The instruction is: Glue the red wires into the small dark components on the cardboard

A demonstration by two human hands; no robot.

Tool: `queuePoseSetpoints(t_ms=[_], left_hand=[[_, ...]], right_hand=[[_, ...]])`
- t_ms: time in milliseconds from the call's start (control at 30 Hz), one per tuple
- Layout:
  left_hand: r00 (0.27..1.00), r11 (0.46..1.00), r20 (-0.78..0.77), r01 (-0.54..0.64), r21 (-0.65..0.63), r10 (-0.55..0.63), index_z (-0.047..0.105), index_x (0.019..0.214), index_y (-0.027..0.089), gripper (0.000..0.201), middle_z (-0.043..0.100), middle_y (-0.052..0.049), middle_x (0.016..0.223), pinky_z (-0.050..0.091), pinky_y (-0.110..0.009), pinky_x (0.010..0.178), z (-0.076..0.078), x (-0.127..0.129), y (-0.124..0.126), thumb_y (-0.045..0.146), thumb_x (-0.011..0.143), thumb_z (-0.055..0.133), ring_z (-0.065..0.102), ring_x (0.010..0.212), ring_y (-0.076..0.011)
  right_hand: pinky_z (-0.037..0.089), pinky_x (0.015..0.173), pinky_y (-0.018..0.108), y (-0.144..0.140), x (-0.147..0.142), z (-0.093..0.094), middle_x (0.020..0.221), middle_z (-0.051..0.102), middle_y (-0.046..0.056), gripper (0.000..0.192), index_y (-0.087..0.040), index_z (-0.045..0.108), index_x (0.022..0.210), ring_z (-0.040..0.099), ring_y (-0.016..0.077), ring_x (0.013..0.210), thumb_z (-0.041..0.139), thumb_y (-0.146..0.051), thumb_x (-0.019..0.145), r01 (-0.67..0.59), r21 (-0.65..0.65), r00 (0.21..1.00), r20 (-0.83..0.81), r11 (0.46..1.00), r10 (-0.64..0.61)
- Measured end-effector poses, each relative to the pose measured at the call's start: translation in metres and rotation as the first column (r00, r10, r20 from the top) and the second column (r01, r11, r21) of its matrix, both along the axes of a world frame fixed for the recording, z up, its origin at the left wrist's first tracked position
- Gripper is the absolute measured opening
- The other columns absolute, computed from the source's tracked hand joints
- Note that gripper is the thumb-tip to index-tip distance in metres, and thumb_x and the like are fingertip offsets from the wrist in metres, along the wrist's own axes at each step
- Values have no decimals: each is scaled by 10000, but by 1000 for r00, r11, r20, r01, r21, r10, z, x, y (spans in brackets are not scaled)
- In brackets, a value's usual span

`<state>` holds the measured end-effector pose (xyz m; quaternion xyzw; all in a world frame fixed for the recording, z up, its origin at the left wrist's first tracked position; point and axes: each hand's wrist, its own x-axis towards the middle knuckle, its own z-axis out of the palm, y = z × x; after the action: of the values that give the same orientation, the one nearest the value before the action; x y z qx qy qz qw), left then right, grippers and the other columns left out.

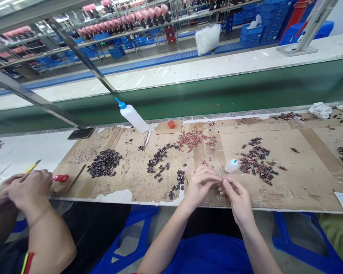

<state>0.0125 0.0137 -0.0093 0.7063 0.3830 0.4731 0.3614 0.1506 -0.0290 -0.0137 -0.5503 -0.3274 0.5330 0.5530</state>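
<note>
Pinching something tiny (unclear), left hand, right hand.

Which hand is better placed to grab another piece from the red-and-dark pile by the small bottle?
Right, probably. The right hand is nearest the pile beside the small bottle; the left hand would have to cross over it.
</note>
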Motion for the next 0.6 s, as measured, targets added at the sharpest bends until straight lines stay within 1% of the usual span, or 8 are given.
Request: queuePoseSetpoints(t_ms=[100,167,200,267,300,400,500,600], left_hand=[[1000,1000,27,12,15,-13,762,817,231,156,740,-49,817,473,-339,826,-5,-2,-2,275,881,628,633,844,-185],[999,999,2,33,-13,-33,765,841,232,160,748,-51,842,479,-343,830,-7,-5,-3,289,885,622,643,851,-185],[999,999,-36,22,-36,-24,763,880,234,143,752,-53,870,475,-353,844,-8,-6,-4,290,879,632,646,867,-190],[984,994,-175,-62,-86,46,744,984,240,155,754,-60,956,446,-393,892,-9,-7,-7,272,852,669,641,928,-210],[960,987,-263,-122,-104,91,730,1023,245,192,750,-60,997,423,-416,918,-10,-7,-9,255,836,690,631,969,-223],[865,960,-471,-254,-115,173,724,1003,268,204,734,-46,1074,379,-449,953,-14,-4,-15,203,810,711,584,1073,-244],[823,947,-526,-306,-96,213,731,922,277,162,722,-32,1093,400,-418,932,-18,1,-19,158,825,679,563,1098,-231],[852,951,-484,-289,-114,201,726,889,261,165,740,-24,1012,419,-378,900,-16,4,-19,124,842,647,590,1047,-210]], right_hand=[[512,565,262,4,-1,4,659,681,31,421,-180,731,730,608,143,600,828,-551,558,-8,-70,990,-143,997,-2],[524,564,259,5,1,4,661,689,33,415,-179,736,717,622,144,603,849,-532,531,-16,-90,986,-164,996,1],[536,569,266,6,2,4,664,696,36,415,-179,737,716,634,152,610,850,-530,527,-16,-88,988,-155,996,2],[564,591,293,7,5,1,679,712,44,408,-182,736,723,662,175,637,843,-531,540,4,-66,995,-102,998,-11],[578,604,311,7,7,-2,686,720,49,404,-183,733,721,674,188,649,837,-533,547,23,-47,998,-64,999,-26],[605,631,359,8,9,-10,723,742,67,410,-180,731,733,693,215,663,827,-538,557,88,11,995,48,996,-88],[617,675,390,7,6,-18,779,757,86,421,-174,744,791,710,231,693,799,-545,600,129,41,983,125,991,-133],[614,754,422,4,2,-21,827,763,99,402,-174,748,809,727,251,756,764,-544,654,106,46,979,169,993,-112]])
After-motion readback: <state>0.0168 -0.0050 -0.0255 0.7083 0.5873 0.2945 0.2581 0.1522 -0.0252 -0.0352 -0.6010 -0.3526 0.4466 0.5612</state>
